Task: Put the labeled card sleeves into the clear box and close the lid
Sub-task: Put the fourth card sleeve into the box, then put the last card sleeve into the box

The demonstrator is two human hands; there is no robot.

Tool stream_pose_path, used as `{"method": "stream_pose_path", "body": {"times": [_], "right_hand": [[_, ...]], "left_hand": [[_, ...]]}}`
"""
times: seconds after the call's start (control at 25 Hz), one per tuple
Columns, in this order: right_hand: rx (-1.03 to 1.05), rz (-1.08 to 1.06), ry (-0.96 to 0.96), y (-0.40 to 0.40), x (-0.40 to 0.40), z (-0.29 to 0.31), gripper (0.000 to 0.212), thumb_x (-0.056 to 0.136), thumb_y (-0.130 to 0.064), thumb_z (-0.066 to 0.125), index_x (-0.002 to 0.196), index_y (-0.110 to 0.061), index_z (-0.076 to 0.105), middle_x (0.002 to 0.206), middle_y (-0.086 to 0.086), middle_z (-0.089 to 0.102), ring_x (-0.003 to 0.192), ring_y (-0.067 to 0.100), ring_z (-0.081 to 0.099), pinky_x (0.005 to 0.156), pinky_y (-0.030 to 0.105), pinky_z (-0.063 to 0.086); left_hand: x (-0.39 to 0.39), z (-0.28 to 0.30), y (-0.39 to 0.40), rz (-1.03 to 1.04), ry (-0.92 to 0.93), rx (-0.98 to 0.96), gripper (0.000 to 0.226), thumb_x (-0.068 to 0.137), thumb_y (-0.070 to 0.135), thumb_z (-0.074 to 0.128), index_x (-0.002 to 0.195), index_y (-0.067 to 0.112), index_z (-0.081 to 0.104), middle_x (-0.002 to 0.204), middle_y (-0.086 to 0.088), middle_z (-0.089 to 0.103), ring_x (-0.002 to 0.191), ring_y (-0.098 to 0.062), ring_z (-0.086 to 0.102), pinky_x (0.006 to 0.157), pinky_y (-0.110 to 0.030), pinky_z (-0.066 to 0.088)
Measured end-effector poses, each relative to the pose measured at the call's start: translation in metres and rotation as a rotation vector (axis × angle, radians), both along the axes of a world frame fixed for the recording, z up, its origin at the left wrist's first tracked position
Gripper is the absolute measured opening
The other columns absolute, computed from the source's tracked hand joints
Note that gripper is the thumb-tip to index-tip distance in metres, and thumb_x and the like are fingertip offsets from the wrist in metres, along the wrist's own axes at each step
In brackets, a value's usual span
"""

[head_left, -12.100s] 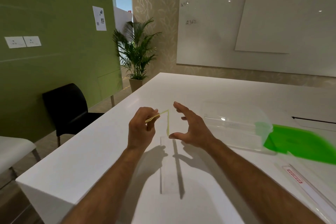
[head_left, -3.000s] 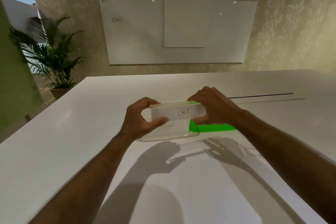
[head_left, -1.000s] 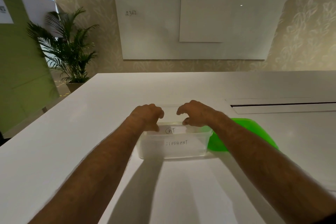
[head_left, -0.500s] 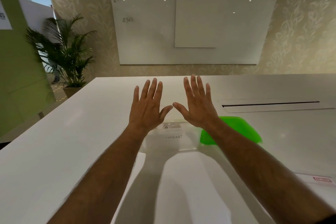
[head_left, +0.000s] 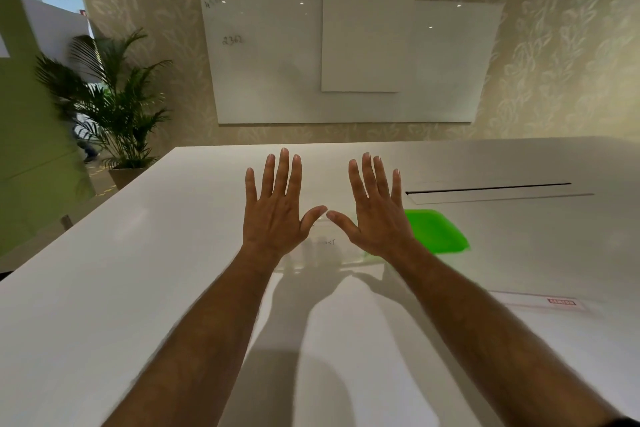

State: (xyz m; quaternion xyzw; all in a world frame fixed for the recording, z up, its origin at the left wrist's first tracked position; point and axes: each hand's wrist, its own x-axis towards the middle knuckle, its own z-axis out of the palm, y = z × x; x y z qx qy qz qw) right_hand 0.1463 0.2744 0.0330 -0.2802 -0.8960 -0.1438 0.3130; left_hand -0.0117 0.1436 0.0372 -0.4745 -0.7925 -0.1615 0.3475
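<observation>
The clear box (head_left: 329,253) stands on the white table, mostly hidden behind my two raised hands. A labeled card sleeve (head_left: 329,242) shows through its front wall, with only the letters "NT" readable. My left hand (head_left: 275,211) and my right hand (head_left: 375,215) are held up flat above the box, palms away from me, fingers spread, thumbs almost touching, holding nothing. The green lid (head_left: 434,231) lies on the table just right of the box, partly behind my right hand.
A long flat strip with a red label (head_left: 540,302) lies on the table at the right. A dark cable slot (head_left: 488,188) runs across the table behind the lid. A potted palm (head_left: 110,107) stands on the floor past the table's left corner.
My hands left the box a second ago and rose open above it. Since half a second ago they have moved slightly apart and the view has tilted a little.
</observation>
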Motion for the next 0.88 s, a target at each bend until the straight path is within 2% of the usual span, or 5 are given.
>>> {"method": "stream_pose_path", "body": {"times": [0.36, 0.88], "right_hand": [[-0.004, -0.142, -0.043, 0.016, 0.077, -0.007, 0.096, 0.087, -0.078, 0.015, 0.156, -0.014, 0.001, 0.164, 0.014, -0.003, 0.151, 0.031, -0.005, 0.118, 0.06, 0.007], [-0.051, -0.403, -0.073, 0.059, 0.217, -0.016, 0.095, 0.089, -0.074, 0.024, 0.155, -0.013, -0.006, 0.164, 0.013, -0.009, 0.151, 0.029, -0.009, 0.119, 0.059, 0.002]], "left_hand": [[0.055, -0.008, 0.03, -0.135, 0.01, -0.022, 0.095, 0.088, 0.078, 0.018, 0.157, 0.015, 0.004, 0.166, -0.012, 0.002, 0.152, -0.032, 0.0, 0.12, -0.059, 0.008], [0.156, -0.024, 0.092, -0.373, -0.038, -0.104, 0.094, 0.089, 0.075, 0.025, 0.157, 0.013, 0.005, 0.166, -0.011, 0.002, 0.153, -0.031, 0.002, 0.12, -0.058, 0.01]]}}
